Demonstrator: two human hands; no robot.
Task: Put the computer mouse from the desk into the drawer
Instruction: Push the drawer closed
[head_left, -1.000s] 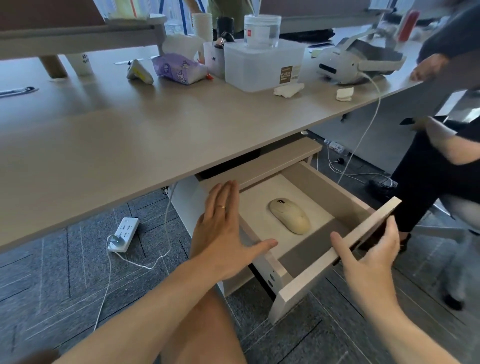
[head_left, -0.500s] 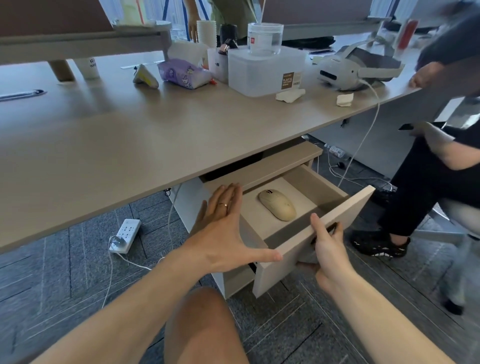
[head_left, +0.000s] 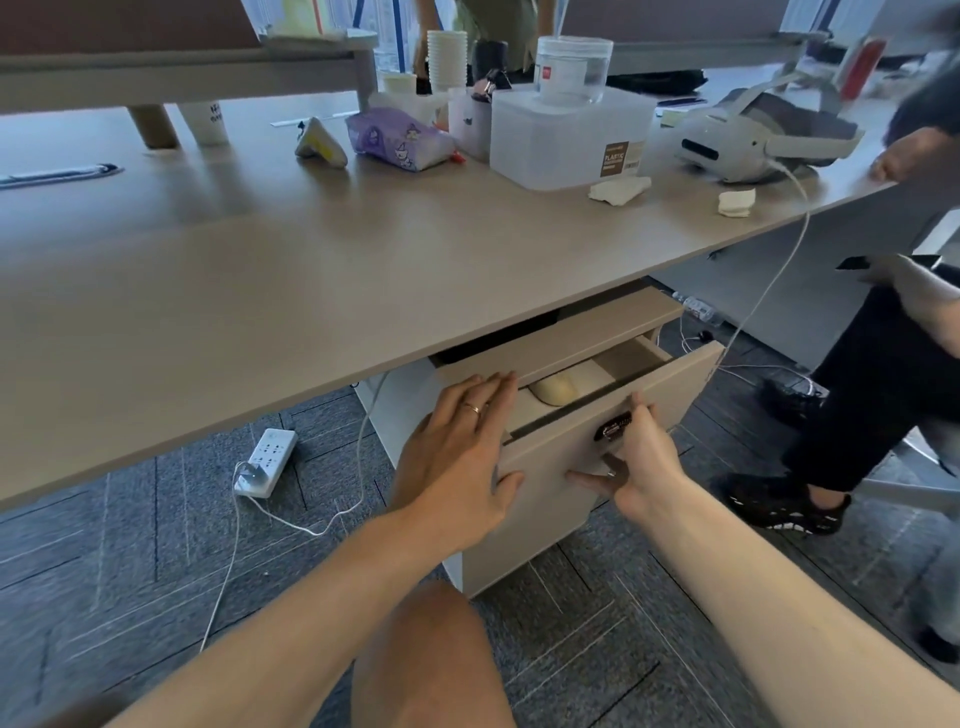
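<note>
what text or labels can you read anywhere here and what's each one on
"PLASTIC": brown label on the white plastic box; the smaller lines under it are too small to read.
Red square label on the clear jar: blurred.
Dark print on the white cup: unreadable.
Drawer lock plate: no readable text.

Brown label (head_left: 615, 158) on front of translucent white plastic storage box (head_left: 569, 136), upper centre of frame: top word reads "PLASTIC"; smaller lines below too small to read. Small red square sticker (head_left: 544, 64) on clear round jar (head_left: 573, 69) atop box: print illegible. Dark marking on white paper cup (head_left: 207, 121), upper left: unreadable.
</note>
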